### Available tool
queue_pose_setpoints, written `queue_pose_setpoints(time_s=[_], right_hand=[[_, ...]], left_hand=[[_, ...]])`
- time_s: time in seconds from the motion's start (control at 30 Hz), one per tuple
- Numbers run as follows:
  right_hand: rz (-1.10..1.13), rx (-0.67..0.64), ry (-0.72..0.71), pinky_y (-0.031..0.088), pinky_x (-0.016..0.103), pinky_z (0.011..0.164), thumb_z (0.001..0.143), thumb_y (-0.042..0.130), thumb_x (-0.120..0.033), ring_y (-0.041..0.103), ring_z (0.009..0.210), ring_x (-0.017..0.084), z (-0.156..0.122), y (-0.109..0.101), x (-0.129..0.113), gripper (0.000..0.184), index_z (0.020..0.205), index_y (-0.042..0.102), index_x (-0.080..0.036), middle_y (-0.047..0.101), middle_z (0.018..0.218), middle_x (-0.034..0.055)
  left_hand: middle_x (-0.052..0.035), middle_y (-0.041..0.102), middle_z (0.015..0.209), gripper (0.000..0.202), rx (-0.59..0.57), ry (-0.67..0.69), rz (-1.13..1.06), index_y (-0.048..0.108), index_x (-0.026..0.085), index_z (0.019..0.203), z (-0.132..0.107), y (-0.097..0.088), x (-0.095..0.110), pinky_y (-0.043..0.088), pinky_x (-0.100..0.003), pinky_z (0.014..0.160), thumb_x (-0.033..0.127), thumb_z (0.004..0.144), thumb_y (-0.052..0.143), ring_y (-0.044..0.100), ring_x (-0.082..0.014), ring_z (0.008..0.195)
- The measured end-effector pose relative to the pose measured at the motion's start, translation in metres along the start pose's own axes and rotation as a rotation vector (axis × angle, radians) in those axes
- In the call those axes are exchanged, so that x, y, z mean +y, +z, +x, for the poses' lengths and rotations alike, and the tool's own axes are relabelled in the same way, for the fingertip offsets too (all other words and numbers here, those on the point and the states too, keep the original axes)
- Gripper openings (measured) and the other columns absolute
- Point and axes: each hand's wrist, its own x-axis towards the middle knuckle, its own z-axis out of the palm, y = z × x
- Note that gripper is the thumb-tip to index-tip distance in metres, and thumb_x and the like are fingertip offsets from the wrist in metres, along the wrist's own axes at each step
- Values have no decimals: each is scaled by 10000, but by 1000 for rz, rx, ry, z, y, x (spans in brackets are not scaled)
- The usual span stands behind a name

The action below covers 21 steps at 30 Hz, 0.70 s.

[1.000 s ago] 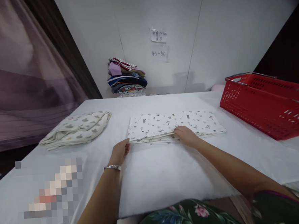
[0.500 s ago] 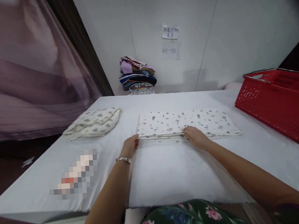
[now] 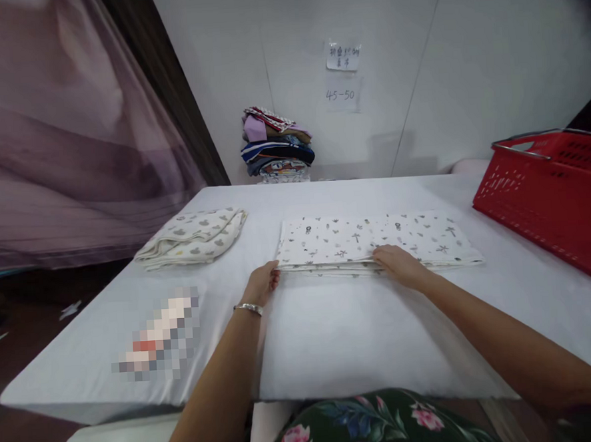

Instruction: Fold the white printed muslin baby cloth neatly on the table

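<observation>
A white cloth (image 3: 321,241) printed with small palm trees and animals lies folded into a long strip on the table. My left hand (image 3: 263,281), wearing a silver bracelet at the wrist, pinches the cloth's near left corner. Further right, my right hand (image 3: 398,264) grips the near edge around its middle, fingers on top and thumb hidden. The layers show along that near edge, slightly apart. A second cream cloth (image 3: 191,239) with grey cloud-like prints lies loosely folded on the left, touched by neither hand.
A red plastic basket (image 3: 549,199) stands at the right. Folded fabrics (image 3: 277,145) are stacked by the back wall. A pixelated item (image 3: 157,333) lies on the white table (image 3: 333,339) at front left. A pinkish curtain (image 3: 70,141) hangs at left.
The view has shifted slightly, so everything sits a little further right. My right hand has slid slightly along the cloth's edge, if at all; both hands keep their hold.
</observation>
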Motion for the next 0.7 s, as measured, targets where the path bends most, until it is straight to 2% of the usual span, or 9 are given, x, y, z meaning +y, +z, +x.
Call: queue_pose_setpoints(time_s=[0.13, 0.27, 0.37, 0.53, 0.7], right_hand=[[-119, 40, 10, 416, 319, 795, 885, 369, -162, 549, 908, 209, 0, 10, -3, 274, 949, 634, -142, 627, 1002, 122], [-171, -43, 26, 410, 308, 784, 865, 402, -138, 550, 887, 196, -3, 20, -6, 266, 954, 652, -134, 641, 997, 104], [-202, -40, 10, 396, 311, 805, 859, 416, -122, 541, 915, 192, -6, 26, -6, 271, 997, 649, -138, 636, 1032, 98], [-226, 26, -8, 384, 308, 815, 866, 427, -123, 531, 948, 196, -8, 27, -7, 272, 1036, 637, -146, 629, 1058, 92], [-212, -26, -38, 383, 305, 811, 858, 414, -87, 537, 934, 183, -9, 27, -8, 288, 1011, 646, -161, 638, 1042, 80]], left_hand=[[22, 503, 505, 182, 5, -5, -7, 507, 131, 629, 1, 0, 1, 291, -179, 384, 266, 649, 627, 419, -55, 404], [21, 506, 503, 162, -5, -6, -13, 506, 130, 643, 2, 0, 2, 293, -175, 376, 252, 660, 611, 423, -58, 406], [21, 500, 499, 156, -6, -12, -15, 504, 129, 631, 2, -1, 3, 296, -171, 372, 242, 662, 607, 423, -57, 407], [18, 503, 507, 160, -12, -18, -19, 507, 127, 632, 2, -1, 4, 307, -171, 375, 247, 661, 609, 431, -59, 413], [16, 503, 500, 155, -4, -14, -28, 512, 122, 630, 2, -1, 4, 303, -174, 366, 234, 643, 617, 427, -62, 408]])
